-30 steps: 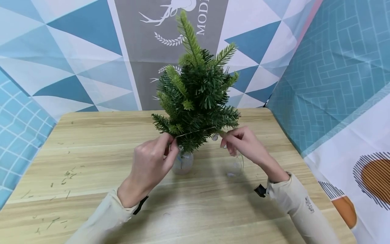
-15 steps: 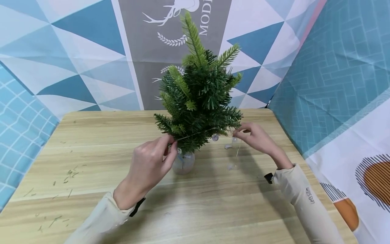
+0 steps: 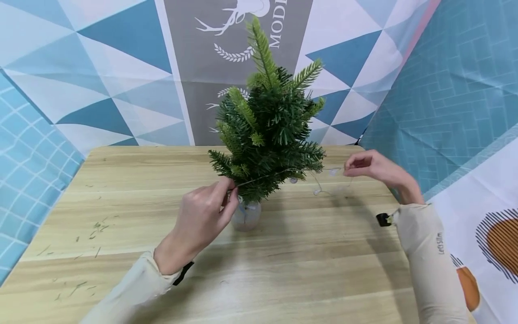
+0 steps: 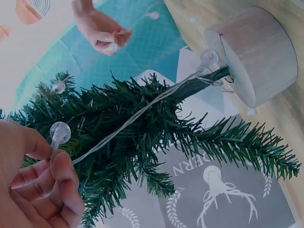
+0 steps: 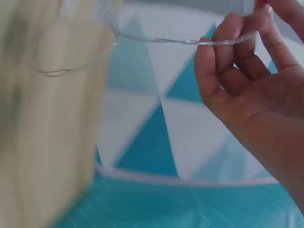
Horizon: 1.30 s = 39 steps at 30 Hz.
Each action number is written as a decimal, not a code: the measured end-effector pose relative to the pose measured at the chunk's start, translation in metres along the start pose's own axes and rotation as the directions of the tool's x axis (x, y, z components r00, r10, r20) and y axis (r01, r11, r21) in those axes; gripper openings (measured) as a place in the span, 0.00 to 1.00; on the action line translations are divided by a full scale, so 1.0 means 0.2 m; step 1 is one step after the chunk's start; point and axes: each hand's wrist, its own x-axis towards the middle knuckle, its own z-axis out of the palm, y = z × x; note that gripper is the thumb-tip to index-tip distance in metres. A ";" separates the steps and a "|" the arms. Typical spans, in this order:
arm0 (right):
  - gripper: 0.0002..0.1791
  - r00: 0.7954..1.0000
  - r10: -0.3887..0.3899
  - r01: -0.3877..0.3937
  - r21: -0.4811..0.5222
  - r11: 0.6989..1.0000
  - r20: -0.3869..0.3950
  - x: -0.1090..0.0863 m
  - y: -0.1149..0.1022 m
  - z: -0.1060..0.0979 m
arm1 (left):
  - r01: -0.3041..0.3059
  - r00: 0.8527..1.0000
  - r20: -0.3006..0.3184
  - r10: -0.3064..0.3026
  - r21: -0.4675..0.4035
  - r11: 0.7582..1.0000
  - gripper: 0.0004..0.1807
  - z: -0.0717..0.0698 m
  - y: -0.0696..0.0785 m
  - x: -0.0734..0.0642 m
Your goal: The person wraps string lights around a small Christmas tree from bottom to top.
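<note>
A small artificial Christmas tree (image 3: 269, 126) stands upright on a pale round base (image 4: 259, 57). Thin wire string lights (image 4: 124, 124) with clear round bulbs run across its lower branches and loop about the trunk near the base. Left of the tree, my left hand (image 3: 200, 216) pinches the wire just by one bulb (image 4: 60, 132), thumb against fingers. My right hand (image 3: 376, 168) is out to the right, apart from the branches, and pinches another stretch of the wire. From the tree to that hand the wire hangs loosely, with bulbs on it.
Loose green needle bits (image 3: 98, 228) lie scattered on the left of the wooden table (image 3: 283, 279). A patterned cloth backdrop (image 3: 121, 76) rises behind the table, and a teal cloth (image 3: 453, 103) bounds the right side.
My right hand has moved right, away from the tree, drawing the wire of the string lights out with it. My left hand keeps its pinch at about the same place by the lower branches.
</note>
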 end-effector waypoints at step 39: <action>0.23 0.822 0.051 0.210 0.386 0.898 -0.567 0.21 -0.37 -0.38 | -0.034 0.999 0.018 0.038 -0.181 0.983 0.11 -0.19 -0.18 0.07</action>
